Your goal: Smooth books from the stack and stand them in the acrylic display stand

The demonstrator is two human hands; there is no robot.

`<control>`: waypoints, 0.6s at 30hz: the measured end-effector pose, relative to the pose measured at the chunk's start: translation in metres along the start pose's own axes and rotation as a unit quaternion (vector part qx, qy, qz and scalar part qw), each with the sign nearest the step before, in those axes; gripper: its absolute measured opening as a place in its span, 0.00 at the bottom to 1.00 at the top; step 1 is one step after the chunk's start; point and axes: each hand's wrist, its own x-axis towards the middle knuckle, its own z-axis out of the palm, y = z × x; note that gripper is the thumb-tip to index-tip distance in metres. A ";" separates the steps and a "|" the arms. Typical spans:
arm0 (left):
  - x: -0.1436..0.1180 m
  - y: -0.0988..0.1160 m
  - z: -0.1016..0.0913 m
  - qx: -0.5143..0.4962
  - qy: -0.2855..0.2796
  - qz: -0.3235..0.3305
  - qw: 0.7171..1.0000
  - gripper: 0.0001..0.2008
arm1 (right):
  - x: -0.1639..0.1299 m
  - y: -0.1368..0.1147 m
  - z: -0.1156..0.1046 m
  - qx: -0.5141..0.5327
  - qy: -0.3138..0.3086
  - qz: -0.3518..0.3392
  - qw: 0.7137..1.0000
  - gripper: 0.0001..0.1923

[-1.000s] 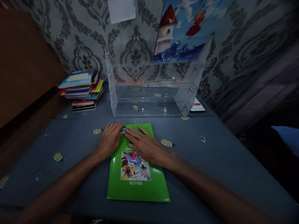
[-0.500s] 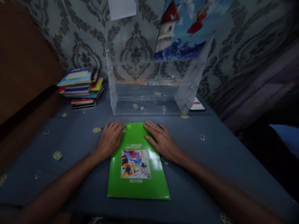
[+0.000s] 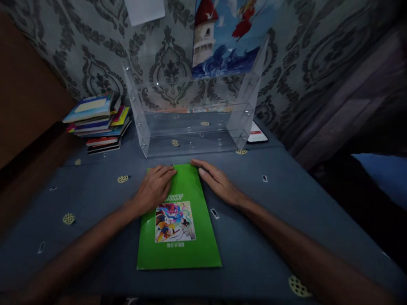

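Head view: left hand (image 3: 154,188) and right hand (image 3: 219,184), unclenched, touch green book (image 3: 181,255), lettering (image 3: 175,197) inverted.

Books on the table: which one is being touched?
The green book, partly under the left hand; the stacked books farther back on the left are untouched.

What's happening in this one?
A person is handling a flat green book or folder that lies on a dark cloth, its printed words upside down in this view. The left hand rests over its far left part, and the right hand is by the far right corner, fingertips at the edge. Beyond it stands a clear stand, with a stack of books to the left of that.
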 end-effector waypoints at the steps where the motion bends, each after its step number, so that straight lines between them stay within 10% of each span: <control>1: 0.005 0.003 0.002 -0.006 -0.006 0.009 1.000 0.18 | 0.000 -0.001 0.000 0.016 0.004 0.004 1.000 0.26; 18: 0.038 0.019 0.006 0.032 -0.082 0.125 0.988 0.18 | 0.002 -0.003 -0.003 0.067 0.000 0.024 0.997 0.28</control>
